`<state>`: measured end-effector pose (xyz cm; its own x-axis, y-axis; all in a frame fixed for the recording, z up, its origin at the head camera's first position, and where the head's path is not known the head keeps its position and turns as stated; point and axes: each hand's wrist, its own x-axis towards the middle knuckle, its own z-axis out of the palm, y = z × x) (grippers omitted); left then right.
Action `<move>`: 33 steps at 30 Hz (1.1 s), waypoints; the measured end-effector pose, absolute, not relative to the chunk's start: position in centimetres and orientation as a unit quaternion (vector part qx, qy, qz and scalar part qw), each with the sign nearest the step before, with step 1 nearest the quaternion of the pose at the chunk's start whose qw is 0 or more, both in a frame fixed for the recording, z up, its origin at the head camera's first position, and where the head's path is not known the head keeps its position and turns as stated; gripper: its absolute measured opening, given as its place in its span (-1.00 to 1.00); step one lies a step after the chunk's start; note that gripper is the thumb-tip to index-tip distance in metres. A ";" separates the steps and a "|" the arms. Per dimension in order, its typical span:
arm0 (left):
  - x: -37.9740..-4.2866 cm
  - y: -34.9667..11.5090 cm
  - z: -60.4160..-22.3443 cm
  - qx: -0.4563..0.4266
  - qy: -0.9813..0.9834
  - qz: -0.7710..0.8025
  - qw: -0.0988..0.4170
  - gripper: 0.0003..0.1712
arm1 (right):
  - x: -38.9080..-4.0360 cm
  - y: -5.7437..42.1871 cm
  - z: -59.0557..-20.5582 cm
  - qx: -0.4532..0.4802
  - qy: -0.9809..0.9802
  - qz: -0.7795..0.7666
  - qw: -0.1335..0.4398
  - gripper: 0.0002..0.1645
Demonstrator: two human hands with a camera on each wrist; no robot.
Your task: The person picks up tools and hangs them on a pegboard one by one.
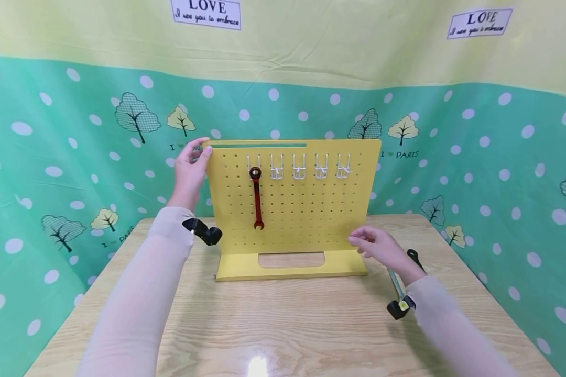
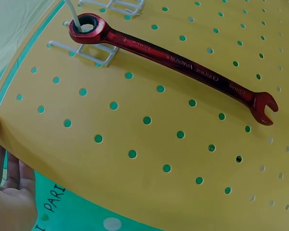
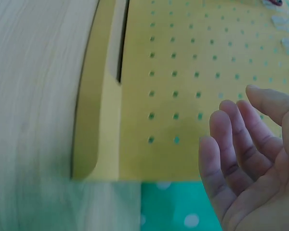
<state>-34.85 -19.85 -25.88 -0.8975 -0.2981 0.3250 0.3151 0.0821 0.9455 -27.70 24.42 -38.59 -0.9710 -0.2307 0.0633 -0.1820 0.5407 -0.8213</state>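
Note:
A yellow pegboard (image 1: 311, 220) stands upright on its base on the table. My left hand (image 1: 189, 170) pinches its upper left edge, thumb in front and fingers behind, as the left wrist view shows with the hand (image 2: 12, 192) at the frame's edge. A red combination wrench (image 1: 257, 199) hangs by its ring end from the leftmost white hook (image 2: 103, 53), its open jaw pointing down. Beside the board's lower right edge, my right hand (image 1: 377, 246) has relaxed, slightly bent fingers. Nothing lies between those fingers (image 3: 241, 144) and the thumb in the right wrist view.
Several more white hooks (image 1: 299, 168) line the board's upper part. Under and behind my right wrist, partly hidden, lie a black-handled tool (image 1: 413, 256) and a long greyish tool (image 1: 395, 283) on the wooden table (image 1: 283, 324). A green and yellow patterned cloth (image 1: 273, 99) hangs behind.

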 end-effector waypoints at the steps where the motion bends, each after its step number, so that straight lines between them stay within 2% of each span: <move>1: -34.8 -19.8 -25.9 -0.007 -0.700 -0.677 0.226 -0.59 | -27.6 24.9 -38.7 -0.113 0.880 -0.461 0.026 -0.49; 9: -34.8 -19.8 -25.9 -0.011 -0.695 -0.683 0.223 -0.59 | -26.5 28.9 -40.3 -0.076 0.896 -0.436 0.030 -0.43; 15: -34.8 -19.8 -25.8 -0.009 -0.693 -0.686 0.223 -0.57 | -26.3 31.3 -42.1 -0.054 0.906 -0.417 0.046 -0.46; 33: -34.8 -19.7 -25.8 -0.010 -0.693 -0.684 0.228 -0.60 | -26.5 34.6 -45.2 0.026 0.929 -0.358 0.088 -0.38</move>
<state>-34.76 -19.67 -25.85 -0.8960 -0.2981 0.3293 0.3254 0.0639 0.9434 -26.49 34.63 -45.17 -0.9832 -0.0143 -0.1817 0.1112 0.7424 -0.6606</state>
